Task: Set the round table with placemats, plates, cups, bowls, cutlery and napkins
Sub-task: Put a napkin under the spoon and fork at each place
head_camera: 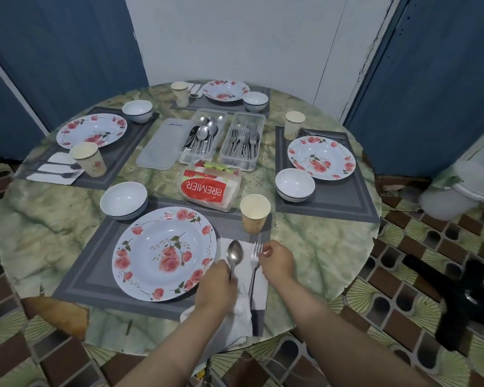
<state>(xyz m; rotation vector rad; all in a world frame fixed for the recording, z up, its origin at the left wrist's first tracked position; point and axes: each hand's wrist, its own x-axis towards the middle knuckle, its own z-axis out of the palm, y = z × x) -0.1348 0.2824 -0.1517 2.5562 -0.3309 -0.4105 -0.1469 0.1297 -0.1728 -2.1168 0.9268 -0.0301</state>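
Blue walls and a white panel stand behind the round table (pixel 53 219), whose green marbled top carries four grey placemats at roughly 12, 3, 6 and 9 o'clock, each with a rose-patterned plate, a white bowl and a paper cup.

From the head camera, the nearest setting at 6 o'clock is the one in hand. Its plate (pixel 164 252) sits on the near placemat (pixel 95 263), the bowl (pixel 123 201) at its 11 o'clock and the cup (pixel 255 213) at its 1 o'clock. Just right of the plate lies a white napkin (pixel 259 283). The left hand (pixel 217 286) pinches the handle of a spoon (pixel 234 256), bowl pointing away; the right hand (pixel 277 263) has its fingers curled at the tines of a fork (pixel 254 270) lying on the napkin.

Both pieces look like thin steel: stiff, light, smooth enough to slide on paper, best held mid-handle. I judge the napkin soft and easily dragged or creased, so it needs pressing flat.

At the centre stand two clear cutlery trays (pixel 242 141), a lid (pixel 162 143) and a pack of napkins (pixel 207 188). The spoon's handle is hidden by the left hand, the napkin's near end is bunched beneath the wrist, and the far settings' cutlery is too small to sort.
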